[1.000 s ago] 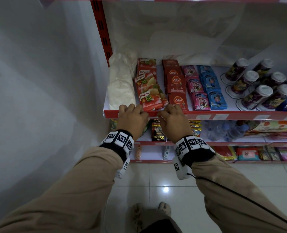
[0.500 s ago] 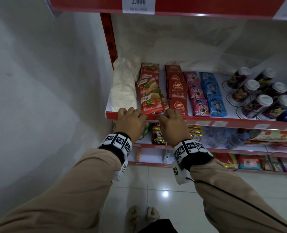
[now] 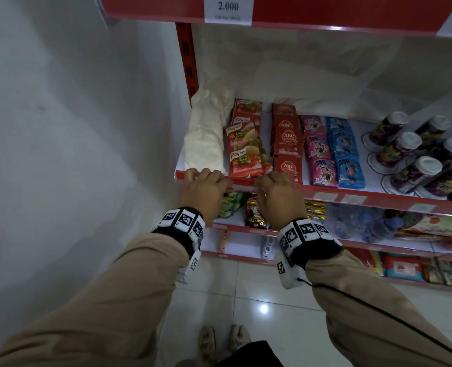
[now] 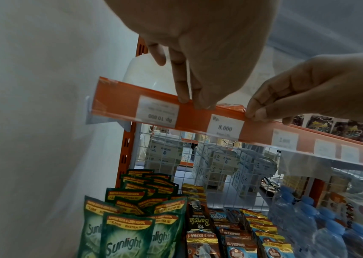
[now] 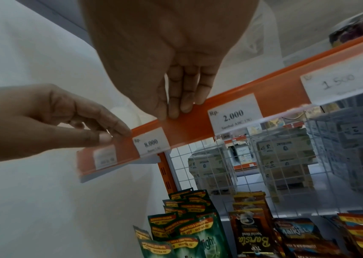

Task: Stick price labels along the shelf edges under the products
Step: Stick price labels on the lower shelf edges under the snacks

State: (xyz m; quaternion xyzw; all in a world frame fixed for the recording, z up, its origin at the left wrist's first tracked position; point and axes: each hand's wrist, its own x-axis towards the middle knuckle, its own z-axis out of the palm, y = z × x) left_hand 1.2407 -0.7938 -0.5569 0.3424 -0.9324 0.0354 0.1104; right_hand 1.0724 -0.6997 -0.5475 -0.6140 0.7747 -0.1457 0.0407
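Observation:
A white price label (image 4: 224,127) marked 8.000 sits in the orange shelf edge strip (image 4: 198,118) below the red Royco packets (image 3: 246,154). My left hand (image 4: 193,103) touches the strip's top edge with straight fingertips just left of that label. Just right of it, my right hand (image 5: 176,110) presses the strip with straight fingers. From the head camera, the left hand (image 3: 206,178) and right hand (image 3: 275,181) flank the label (image 3: 242,187). Neither hand holds a loose label.
More labels sit in the strip: an upside-down 10.000 label (image 4: 158,111) at the left end, a 2.000 label (image 5: 233,113) and a 1.500 label (image 5: 339,82) to the right. A white wall (image 3: 73,154) closes the left side. Green sachets (image 4: 121,235) and water bottles (image 4: 330,227) fill the shelf below.
Both hands stay on the shelf edge. The head view has tilted up, so the upper shelf with its 2.000 label has come into sight.

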